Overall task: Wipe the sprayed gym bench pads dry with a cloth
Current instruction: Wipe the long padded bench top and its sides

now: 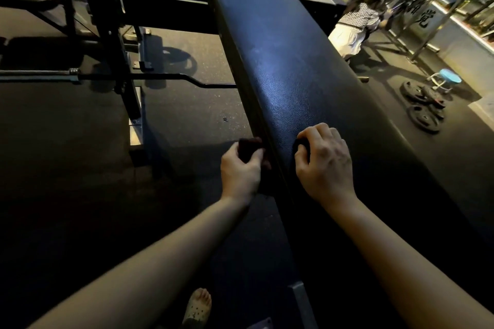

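Observation:
A long black padded gym bench (288, 67) runs from the near right up to the far middle. My left hand (242, 171) grips a dark cloth (248, 148) and holds it against the pad's left side edge. My right hand (324, 165) rests curled on the pad's top surface, with something dark (302, 149) under its fingers; whether that is cloth or shadow I cannot tell. The pad's leather shines faintly in the middle.
A black rack frame (112, 35) and a barbell (107, 77) stand to the left of the bench. Weight plates (423, 109) and a blue stool (449, 80) lie on the floor at right. A crouching person (355, 27) is behind the bench. My foot (197, 307) is below.

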The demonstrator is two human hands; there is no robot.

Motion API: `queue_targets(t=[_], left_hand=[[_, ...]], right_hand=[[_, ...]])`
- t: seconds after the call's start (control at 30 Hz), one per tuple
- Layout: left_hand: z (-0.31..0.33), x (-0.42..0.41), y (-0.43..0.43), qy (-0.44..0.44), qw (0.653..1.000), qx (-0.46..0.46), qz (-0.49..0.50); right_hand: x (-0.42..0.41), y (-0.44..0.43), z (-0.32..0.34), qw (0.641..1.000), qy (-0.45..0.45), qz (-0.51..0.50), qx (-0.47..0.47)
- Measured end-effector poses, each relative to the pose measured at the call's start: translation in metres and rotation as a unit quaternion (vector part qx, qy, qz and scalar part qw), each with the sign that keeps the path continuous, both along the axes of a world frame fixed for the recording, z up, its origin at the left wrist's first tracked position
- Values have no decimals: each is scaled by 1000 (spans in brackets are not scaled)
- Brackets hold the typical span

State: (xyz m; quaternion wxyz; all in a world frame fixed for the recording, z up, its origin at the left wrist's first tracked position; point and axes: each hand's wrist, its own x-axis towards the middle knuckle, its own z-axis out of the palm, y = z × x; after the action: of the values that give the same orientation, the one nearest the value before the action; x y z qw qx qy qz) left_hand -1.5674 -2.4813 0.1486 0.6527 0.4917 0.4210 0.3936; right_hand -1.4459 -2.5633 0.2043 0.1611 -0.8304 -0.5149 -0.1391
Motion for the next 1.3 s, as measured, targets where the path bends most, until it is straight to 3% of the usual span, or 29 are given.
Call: queue_targets(t=[0.07,0.23,0.33,0.43,0.5,0.63,0.77,0.9,1.1,1.2,1.3], left_hand=[[-1,-4,-12,0,1000,-16,6],[-2,-46,-69,9,994,-16,-104],[1,-10,-10,20,999,15,-33],[0,12,29,-12,1000,-15,-2],[-6,3,5,-12,1000,-26,-2],[-12,-45,-75,-9,993,-64,-98],[-6,-12,-17,13,999,4,-37],[-4,15,37,-6,999,-32,-1],[-10,-47,-72,1,994,-47,-99],[-6,-17,-22,24,998,25,-43],[-4,22,51,15,1000,-2,-7]], right_hand=[[1,0,-1,1000,-2,0,0],[1,0,0,1000,2,-2,1],[1,-1,-1,1000,3,-1,-2],[1,-1,0,1000,6,2,-3],[1,-1,1,1000,6,2,-1],[2,-1,1,1000,5,3,2],[1,0,0,1000,3,2,-3],[1,-1,0,1000,1,2,-7],[2,1,-1,1000,-8,2,-12],[2,0,-1,1000,-9,0,-13],[1,1,0,1000,-6,-2,-15]])
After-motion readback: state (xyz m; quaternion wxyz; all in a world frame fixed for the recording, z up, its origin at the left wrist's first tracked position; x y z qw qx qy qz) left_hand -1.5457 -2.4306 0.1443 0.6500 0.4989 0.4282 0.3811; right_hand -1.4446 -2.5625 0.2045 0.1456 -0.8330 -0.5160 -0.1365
